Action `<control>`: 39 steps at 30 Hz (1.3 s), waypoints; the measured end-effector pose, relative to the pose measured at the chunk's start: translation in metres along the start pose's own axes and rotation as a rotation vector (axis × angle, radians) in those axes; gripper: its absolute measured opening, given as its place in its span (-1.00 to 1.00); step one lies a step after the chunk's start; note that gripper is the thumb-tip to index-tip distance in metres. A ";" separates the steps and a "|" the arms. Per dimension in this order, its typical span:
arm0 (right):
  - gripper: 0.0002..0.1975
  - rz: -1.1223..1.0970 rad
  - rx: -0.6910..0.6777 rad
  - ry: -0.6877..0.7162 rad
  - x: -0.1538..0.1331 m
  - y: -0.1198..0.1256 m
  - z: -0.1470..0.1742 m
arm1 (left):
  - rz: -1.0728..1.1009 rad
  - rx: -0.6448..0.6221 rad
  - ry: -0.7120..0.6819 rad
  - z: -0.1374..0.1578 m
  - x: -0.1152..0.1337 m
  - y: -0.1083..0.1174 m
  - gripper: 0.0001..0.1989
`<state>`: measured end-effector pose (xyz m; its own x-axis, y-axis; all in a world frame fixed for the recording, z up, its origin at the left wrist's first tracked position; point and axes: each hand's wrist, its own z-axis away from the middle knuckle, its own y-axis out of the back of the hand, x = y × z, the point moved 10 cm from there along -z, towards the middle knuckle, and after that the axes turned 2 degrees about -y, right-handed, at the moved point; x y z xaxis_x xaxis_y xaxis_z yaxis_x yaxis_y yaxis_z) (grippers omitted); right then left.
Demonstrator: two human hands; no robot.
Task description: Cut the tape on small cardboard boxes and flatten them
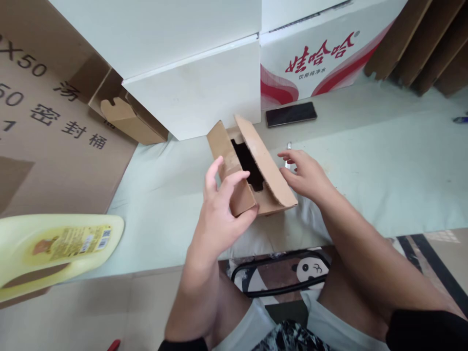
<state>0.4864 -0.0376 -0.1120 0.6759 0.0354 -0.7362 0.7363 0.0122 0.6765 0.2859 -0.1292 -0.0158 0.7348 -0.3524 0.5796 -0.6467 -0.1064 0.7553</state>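
A small brown cardboard box stands on the pale green cloth with its top flaps raised and a dark opening between them. My left hand is spread over the left flap, its thumb by the near corner; whether it presses on the cardboard is hard to tell. To the right of the box, my right hand has its fingers loosely bent and apart from the thumb, close to the right flap. Partly behind those fingers lies a narrow whitish, metallic-looking object, its kind unclear.
A dark phone rests behind the box, before white cartons. An open brown box stands back left, beside a large printed carton. A yellow bottle lies front left. Folded cardboard leans back right.
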 end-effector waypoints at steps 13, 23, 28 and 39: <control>-0.61 -0.043 -0.010 -0.005 -0.002 0.002 0.000 | 0.554 0.587 0.329 0.002 -0.103 0.040 -0.55; -0.61 -0.253 -0.193 -0.008 -0.015 -0.012 0.004 | 1.155 0.785 0.655 0.013 -0.180 0.013 -0.92; -0.52 -0.570 -0.286 0.138 -0.040 -0.011 0.010 | 1.248 0.771 0.743 0.013 -0.178 -0.007 -0.92; -0.14 -0.848 -0.292 0.188 -0.042 -0.016 0.013 | 1.060 0.554 0.740 0.006 -0.157 -0.025 -0.70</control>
<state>0.4470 -0.0526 -0.0919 -0.1229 0.0608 -0.9906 0.9284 0.3596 -0.0931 0.1854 -0.0772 -0.1279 -0.3217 0.0511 0.9454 -0.8220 -0.5107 -0.2521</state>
